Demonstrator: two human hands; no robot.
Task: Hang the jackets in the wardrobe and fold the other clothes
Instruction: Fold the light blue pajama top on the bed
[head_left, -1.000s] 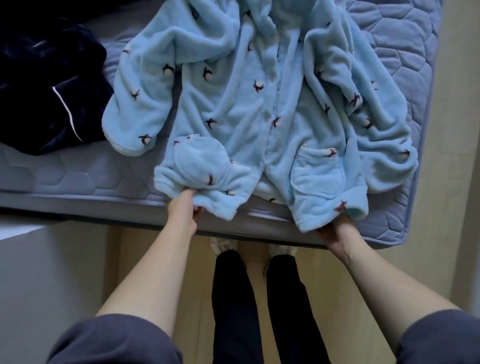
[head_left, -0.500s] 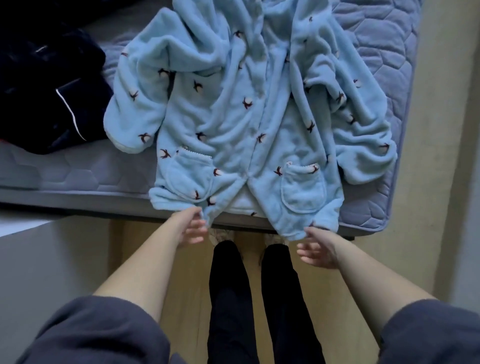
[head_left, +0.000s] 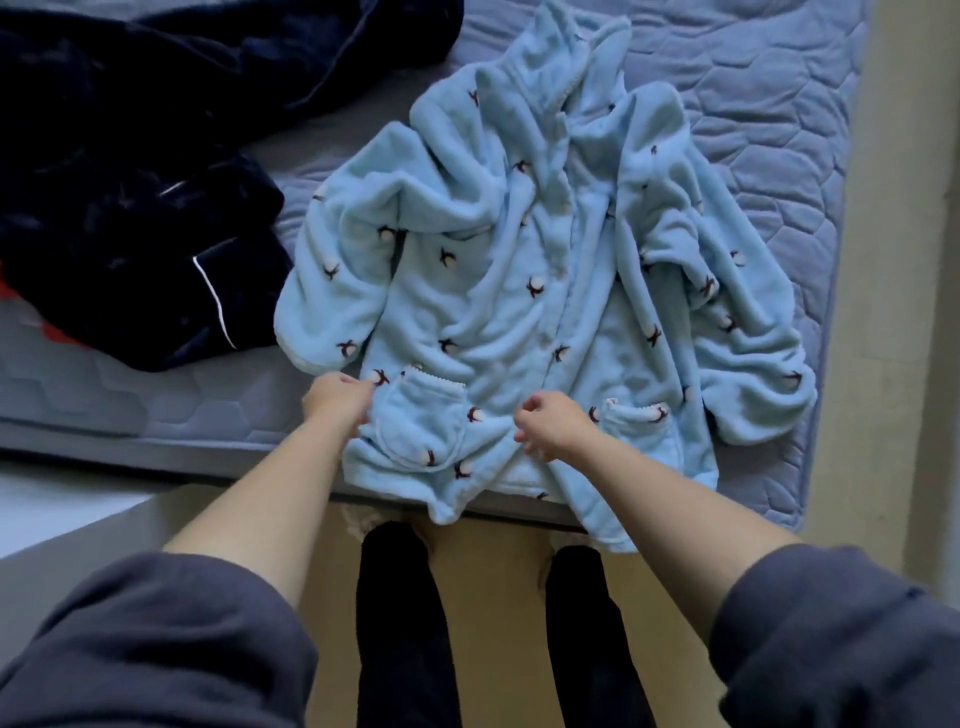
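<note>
Hem of the jacket (head_left: 519, 291) overhangs the mattress (head_left: 769, 104) — an uneven tug from you could slide it off. Your left hand (head_left: 337, 402) pinches its side; right hand (head_left: 558, 426) curled, grip unclear.

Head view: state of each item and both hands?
light blue fleece top, unfolded, spread front-up and rumpled on the mattress, hem over its edge
dark navy garment, unfolded, heaped on the mattress
left hand, pinches the top's side edge by a pocket
right hand, fingers curled over the top's front; grip unclear
</note>
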